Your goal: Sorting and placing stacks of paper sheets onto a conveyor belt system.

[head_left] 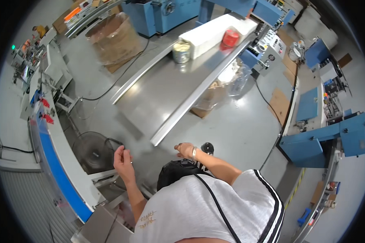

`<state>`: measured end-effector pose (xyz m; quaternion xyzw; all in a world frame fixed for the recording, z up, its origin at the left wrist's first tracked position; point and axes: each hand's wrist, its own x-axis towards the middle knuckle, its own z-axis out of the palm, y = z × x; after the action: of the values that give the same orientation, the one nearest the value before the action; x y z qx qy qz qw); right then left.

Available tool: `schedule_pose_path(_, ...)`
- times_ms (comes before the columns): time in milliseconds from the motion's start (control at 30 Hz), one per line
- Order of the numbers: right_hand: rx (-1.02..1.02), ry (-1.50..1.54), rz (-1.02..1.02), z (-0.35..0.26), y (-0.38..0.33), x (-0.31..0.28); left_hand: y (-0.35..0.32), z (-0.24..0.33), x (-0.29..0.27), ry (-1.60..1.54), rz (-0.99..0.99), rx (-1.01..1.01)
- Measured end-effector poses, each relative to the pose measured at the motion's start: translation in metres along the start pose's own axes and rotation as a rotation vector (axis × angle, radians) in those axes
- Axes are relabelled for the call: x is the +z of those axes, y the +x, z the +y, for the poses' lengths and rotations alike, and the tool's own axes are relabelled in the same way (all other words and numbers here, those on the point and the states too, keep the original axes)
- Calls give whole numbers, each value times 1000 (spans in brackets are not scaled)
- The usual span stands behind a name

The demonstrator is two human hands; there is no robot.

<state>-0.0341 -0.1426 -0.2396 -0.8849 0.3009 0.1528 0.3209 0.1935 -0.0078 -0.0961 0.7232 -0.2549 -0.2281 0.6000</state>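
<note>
My left hand (123, 162) is raised over the floor beside a round black fan-like disc, its fingers loosely bent and apart with nothing in them. In front of my body, my right hand (185, 150) points left with a bracelet at the wrist; its fingers look loosely apart and hold nothing I can see. Ahead of both hands is a sloping metal table (150, 97) with raised side rails. Towards its far end lie a long white block (215, 34), a pale gold roll or can (181, 52) and a red roll (230, 38). Neither hand touches them.
A large cardboard box (115, 40) stands at the far left, near blue machines (174, 16). To my left runs a bench with a blue belt (63, 174). Black cables (267, 99) cross the floor. A blue bench (312, 152) stands right; a plastic bag (239, 79) lies beyond the table.
</note>
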Motion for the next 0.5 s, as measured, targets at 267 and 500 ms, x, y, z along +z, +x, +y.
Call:
schedule_pose_path(267, 280, 96, 32, 200, -117, -12, -14, 40, 200, -79, -158, -26)
schedule_pose_path(500, 517, 274, 314, 291, -192, -74, -26, 81, 338, -61, -361, -24)
